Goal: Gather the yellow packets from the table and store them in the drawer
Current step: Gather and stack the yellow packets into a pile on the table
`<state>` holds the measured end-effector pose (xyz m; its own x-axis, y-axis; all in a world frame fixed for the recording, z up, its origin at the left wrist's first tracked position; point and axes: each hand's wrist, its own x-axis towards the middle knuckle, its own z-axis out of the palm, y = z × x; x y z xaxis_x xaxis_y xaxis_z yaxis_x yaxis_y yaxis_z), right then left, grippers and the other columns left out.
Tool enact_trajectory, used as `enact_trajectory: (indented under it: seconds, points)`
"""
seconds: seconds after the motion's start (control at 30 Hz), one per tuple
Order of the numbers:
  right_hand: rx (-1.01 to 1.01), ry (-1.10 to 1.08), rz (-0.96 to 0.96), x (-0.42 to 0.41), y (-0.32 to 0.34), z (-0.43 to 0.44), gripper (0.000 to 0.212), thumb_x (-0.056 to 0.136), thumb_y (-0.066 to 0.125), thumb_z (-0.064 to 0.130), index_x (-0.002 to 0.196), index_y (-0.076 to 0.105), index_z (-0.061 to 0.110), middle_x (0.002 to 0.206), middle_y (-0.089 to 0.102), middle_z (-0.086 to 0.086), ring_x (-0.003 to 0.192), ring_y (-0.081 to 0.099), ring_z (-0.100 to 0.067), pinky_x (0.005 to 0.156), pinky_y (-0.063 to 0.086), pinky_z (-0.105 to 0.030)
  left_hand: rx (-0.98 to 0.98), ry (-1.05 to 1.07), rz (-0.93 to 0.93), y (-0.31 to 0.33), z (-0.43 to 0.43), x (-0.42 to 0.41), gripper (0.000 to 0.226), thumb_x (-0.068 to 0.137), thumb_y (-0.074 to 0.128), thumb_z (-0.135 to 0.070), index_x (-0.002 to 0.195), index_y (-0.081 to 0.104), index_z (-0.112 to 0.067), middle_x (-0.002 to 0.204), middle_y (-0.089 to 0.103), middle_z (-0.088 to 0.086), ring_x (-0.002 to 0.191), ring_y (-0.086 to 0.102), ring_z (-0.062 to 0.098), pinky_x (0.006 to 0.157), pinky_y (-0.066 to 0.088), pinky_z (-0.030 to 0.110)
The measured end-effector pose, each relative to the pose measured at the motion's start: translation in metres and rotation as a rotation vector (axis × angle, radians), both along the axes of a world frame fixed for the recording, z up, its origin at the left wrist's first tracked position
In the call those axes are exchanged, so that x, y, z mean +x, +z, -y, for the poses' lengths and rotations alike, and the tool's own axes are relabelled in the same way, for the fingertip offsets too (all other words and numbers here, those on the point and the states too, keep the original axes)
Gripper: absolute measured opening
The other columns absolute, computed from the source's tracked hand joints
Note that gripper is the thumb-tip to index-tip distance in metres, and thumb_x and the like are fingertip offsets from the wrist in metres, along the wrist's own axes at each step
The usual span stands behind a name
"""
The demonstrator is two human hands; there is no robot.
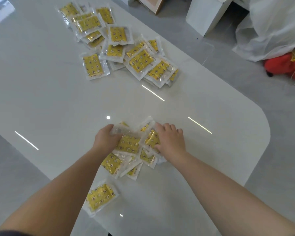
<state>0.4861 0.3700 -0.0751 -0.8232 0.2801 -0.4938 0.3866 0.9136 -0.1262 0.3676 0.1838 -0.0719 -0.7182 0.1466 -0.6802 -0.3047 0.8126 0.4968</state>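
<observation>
Several yellow packets in clear wrappers lie in a small pile (128,145) on the glossy white table (211,125). My left hand (106,139) grips the pile's left side, fingers curled over a wrapper's edge. My right hand (170,138) presses on the pile's right side, fingers spread over a packet. One lone packet (100,196) lies nearer me, beside my left forearm. A larger heap of yellow packets (119,45) spreads across the far part of the table. No drawer is visible.
The table's rounded corner (262,126) is to my right, with grey floor beyond. A white cabinet (206,14), a white plastic sheet (276,28) and a red bag (286,65) stand on the floor at the far right.
</observation>
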Motion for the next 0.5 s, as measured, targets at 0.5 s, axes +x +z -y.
enact_trajectory:
  seconds: [0.5]
  points:
    - [-0.842,-0.855,-0.085,-0.058,0.002,-0.051,0.052,0.085,0.072,0.034,0.129,0.055,0.014,0.119,0.062,0.000,0.111,0.060,-0.020,0.085,0.046,-0.026,0.191,-0.006,0.025,0.004,-0.027,-0.079,0.016,0.092,0.062,-0.024,0.083,0.063,-0.010,0.079,0.063,0.013,0.072,0.061,0.025,0.068,0.055,0.041]
